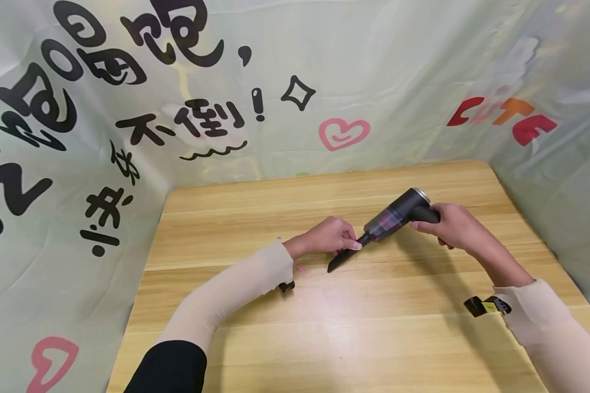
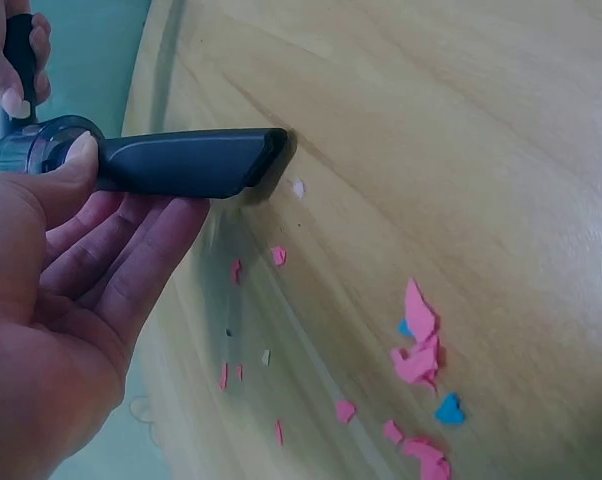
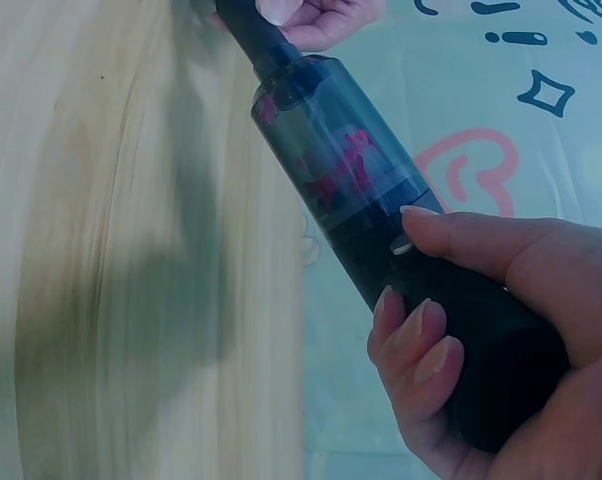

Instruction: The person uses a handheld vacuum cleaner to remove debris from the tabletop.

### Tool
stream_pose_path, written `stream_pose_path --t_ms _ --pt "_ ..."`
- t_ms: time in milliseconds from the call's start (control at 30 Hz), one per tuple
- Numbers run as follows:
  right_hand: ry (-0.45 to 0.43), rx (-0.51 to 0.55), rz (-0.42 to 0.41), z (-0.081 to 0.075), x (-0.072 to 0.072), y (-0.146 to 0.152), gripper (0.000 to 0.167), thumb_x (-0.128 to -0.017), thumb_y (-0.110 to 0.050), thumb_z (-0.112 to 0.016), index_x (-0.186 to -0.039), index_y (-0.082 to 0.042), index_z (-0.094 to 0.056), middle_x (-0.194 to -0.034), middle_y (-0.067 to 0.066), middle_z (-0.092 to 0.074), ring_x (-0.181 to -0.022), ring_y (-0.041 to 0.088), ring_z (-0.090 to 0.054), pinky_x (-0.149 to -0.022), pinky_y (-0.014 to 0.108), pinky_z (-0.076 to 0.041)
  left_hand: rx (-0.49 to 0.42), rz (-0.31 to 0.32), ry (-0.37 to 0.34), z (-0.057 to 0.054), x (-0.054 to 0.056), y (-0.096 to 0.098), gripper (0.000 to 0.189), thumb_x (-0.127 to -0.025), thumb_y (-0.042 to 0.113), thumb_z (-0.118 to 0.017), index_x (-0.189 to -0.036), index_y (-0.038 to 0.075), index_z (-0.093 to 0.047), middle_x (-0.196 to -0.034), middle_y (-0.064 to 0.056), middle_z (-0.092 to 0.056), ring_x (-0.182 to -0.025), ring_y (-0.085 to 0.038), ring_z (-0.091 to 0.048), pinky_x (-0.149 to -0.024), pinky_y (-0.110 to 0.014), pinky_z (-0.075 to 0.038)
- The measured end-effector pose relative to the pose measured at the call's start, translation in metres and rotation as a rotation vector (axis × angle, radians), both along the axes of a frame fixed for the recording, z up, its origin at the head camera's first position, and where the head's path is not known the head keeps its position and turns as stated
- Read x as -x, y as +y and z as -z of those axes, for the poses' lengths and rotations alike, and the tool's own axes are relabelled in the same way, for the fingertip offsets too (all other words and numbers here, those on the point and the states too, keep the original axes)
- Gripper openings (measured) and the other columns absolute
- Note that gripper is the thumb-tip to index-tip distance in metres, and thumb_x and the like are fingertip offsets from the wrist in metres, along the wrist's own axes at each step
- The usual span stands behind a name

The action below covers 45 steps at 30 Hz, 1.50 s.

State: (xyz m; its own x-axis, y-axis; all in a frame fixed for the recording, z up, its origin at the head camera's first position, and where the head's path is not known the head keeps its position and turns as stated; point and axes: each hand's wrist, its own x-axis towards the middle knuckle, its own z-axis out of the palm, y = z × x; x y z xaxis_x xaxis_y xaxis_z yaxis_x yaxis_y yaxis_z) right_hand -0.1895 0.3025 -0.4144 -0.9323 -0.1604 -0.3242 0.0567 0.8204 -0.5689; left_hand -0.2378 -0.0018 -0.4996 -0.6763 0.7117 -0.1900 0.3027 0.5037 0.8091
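A black handheld vacuum cleaner (image 1: 404, 205) slants above the wooden table, its narrow nozzle (image 2: 196, 162) angled down toward the tabletop. My right hand (image 1: 454, 225) grips its handle, with the thumb near a button on the body in the right wrist view. My left hand (image 1: 329, 236) pinches the nozzle close to its base, thumb on one side and fingers on the other. Pink bits show inside the clear dust cup (image 3: 331, 150). Small pink scraps (image 2: 418, 352) and blue scraps (image 2: 450, 409) lie scattered on the table near the nozzle tip; my left forearm partly hides them in the head view.
The wooden table (image 1: 373, 338) extends around both arms. Behind it and at both sides hangs a pale printed cloth (image 1: 398, 71) with black lettering and pink hearts. A small wrist camera (image 1: 487, 306) is worn at the right cuff.
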Motion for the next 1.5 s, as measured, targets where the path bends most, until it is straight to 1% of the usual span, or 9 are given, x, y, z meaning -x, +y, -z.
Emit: stream_pose_path --t_ms 233,467,667,800,867,1000,1100,1200,1500 --pt "0.000 0.008 0.015 0.004 0.000 -0.002 0.057 -0.098 -0.053 -0.067 -0.106 0.001 -0.052 -0.062 0.005 -0.054 -0.050 0.018 -0.052 -0.048 0.033 -0.046 0.019 0.016 0.037 0.002 0.003 -0.003 0.021 -0.097 0.029 -0.076 -0.096 0.009 -0.077 -0.097 -0.006 -0.080 -0.060 -0.018 -0.073 -0.058 -0.030 -0.062" --pt "-0.028 0.001 0.039 0.003 0.003 -0.003 0.066 -0.096 -0.059 -0.066 -0.112 0.003 -0.051 -0.065 0.005 -0.055 -0.054 0.019 -0.054 -0.049 0.034 -0.047 0.037 0.027 0.105 0.003 0.009 -0.002 0.023 -0.098 0.031 -0.073 -0.101 0.009 -0.079 -0.087 -0.002 -0.079 -0.058 -0.019 -0.070 -0.055 -0.023 -0.057" --pt "-0.020 -0.034 0.057 -0.002 0.004 0.001 0.064 -0.097 -0.057 -0.065 -0.114 0.003 -0.051 -0.066 0.006 -0.057 -0.056 0.020 -0.057 -0.050 0.034 -0.048 0.011 0.033 0.128 0.001 0.015 0.004 0.024 -0.098 0.031 -0.074 -0.103 0.009 -0.080 -0.092 -0.002 -0.079 -0.060 -0.020 -0.070 -0.056 -0.022 -0.057" --pt "0.005 -0.042 0.065 -0.003 0.005 0.002 0.060 -0.099 -0.054 -0.065 -0.113 0.004 -0.051 -0.067 0.007 -0.058 -0.058 0.020 -0.058 -0.051 0.035 -0.048 0.011 0.037 0.176 -0.001 0.021 0.007 0.023 -0.097 0.032 -0.075 -0.101 0.010 -0.081 -0.093 -0.002 -0.079 -0.060 -0.019 -0.070 -0.056 -0.021 -0.055" --pt "0.015 -0.046 0.068 -0.003 0.006 0.002 0.060 -0.099 -0.054 -0.065 -0.112 0.004 -0.052 -0.068 0.007 -0.059 -0.059 0.021 -0.059 -0.052 0.035 -0.047 0.014 0.043 0.185 -0.002 0.024 0.007 0.023 -0.097 0.032 -0.075 -0.101 0.010 -0.081 -0.091 -0.002 -0.079 -0.058 -0.018 -0.069 -0.057 -0.020 -0.055" --pt "0.037 -0.054 0.077 -0.003 0.009 0.001 0.063 -0.099 -0.056 -0.064 -0.112 0.005 -0.053 -0.070 0.008 -0.059 -0.060 0.021 -0.060 -0.053 0.036 -0.048 0.030 0.048 0.207 -0.004 0.030 0.008 0.023 -0.098 0.033 -0.073 -0.101 0.012 -0.081 -0.088 -0.001 -0.079 -0.055 -0.017 -0.066 -0.058 -0.019 -0.054" --pt "0.048 -0.056 0.085 -0.003 0.013 0.000 0.065 -0.098 -0.058 -0.064 -0.113 0.005 -0.053 -0.070 0.009 -0.060 -0.060 0.021 -0.060 -0.053 0.036 -0.048 0.043 0.043 0.238 -0.005 0.035 0.007 0.023 -0.098 0.034 -0.073 -0.100 0.013 -0.082 -0.090 0.001 -0.079 -0.054 -0.014 -0.065 -0.062 -0.018 -0.053" --pt "0.054 -0.050 0.088 -0.003 0.018 -0.001 0.065 -0.098 -0.058 -0.064 -0.113 0.005 -0.053 -0.069 0.009 -0.060 -0.060 0.021 -0.060 -0.052 0.036 -0.048 0.046 0.044 0.254 -0.006 0.040 0.006 0.023 -0.098 0.034 -0.073 -0.102 0.013 -0.082 -0.091 -0.001 -0.080 -0.054 -0.013 -0.063 -0.063 -0.018 -0.052" --pt "0.053 -0.030 0.093 -0.001 0.028 -0.006 0.068 -0.097 -0.060 -0.064 -0.114 0.004 -0.053 -0.070 0.009 -0.061 -0.059 0.022 -0.061 -0.052 0.036 -0.049 0.063 0.025 0.253 -0.008 0.051 0.002 0.024 -0.099 0.033 -0.073 -0.102 0.011 -0.082 -0.089 -0.005 -0.080 -0.051 -0.007 -0.057 -0.060 -0.020 -0.051"
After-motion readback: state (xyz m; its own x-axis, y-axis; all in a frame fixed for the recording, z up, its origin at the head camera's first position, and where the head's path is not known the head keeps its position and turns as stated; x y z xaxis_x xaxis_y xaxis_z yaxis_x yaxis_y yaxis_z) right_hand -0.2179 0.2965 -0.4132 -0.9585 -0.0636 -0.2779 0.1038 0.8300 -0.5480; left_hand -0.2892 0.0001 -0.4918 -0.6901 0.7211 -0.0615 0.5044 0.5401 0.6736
